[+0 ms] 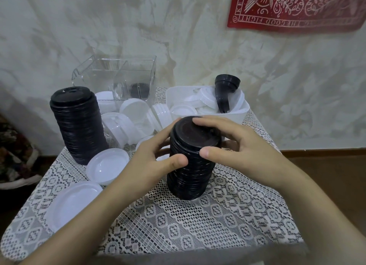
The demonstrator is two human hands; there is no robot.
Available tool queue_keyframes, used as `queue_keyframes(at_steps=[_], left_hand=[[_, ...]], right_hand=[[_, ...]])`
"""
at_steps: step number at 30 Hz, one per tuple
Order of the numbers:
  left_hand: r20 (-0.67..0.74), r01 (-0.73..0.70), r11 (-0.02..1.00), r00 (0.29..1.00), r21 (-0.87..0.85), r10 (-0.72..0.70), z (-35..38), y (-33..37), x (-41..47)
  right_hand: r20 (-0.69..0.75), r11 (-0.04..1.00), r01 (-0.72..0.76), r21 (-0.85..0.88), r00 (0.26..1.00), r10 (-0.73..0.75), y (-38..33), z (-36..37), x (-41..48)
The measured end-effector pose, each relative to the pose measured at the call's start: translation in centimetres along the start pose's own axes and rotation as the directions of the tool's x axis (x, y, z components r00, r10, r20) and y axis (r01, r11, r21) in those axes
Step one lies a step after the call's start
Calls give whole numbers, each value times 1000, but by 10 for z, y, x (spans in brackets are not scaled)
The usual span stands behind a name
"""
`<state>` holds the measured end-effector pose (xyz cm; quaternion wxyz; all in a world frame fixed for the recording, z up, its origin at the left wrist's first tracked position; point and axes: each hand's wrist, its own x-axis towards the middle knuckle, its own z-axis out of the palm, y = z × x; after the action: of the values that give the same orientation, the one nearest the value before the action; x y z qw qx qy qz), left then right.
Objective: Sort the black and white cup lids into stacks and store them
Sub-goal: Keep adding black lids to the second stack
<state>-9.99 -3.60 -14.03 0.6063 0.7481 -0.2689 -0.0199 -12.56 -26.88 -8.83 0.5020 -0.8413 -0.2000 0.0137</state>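
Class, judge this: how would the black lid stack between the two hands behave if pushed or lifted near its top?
The black lid stack, thin nested lids, is probably light. Tall and narrow, it may tip if pushed high. The left hand and right hand grip only its upper part, so lower lids might separate.

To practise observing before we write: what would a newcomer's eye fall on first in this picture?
First, the black stack in the middle of the table, gripped by the left hand and right hand. Next, the taller stack standing at the left, with white lids strewn between and behind them. Last, the red cloth hanging top right.
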Motion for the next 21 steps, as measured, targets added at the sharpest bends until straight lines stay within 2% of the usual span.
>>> queue_keyframes(at_steps=[9,16,21], left_hand=[[22,2,1000,1000,24,-2,-3,0,1],[39,6,1000,999,25,-7,-2,-1,1],[38,-7,1000,999,18,7,-2,-2,2]], right_hand=[[-4,995,-94,33,996,94,3,2,5],[-4,996,-60,72,998,61,4,5,4],[-25,998,-51,33,998,52,2,6,5]])
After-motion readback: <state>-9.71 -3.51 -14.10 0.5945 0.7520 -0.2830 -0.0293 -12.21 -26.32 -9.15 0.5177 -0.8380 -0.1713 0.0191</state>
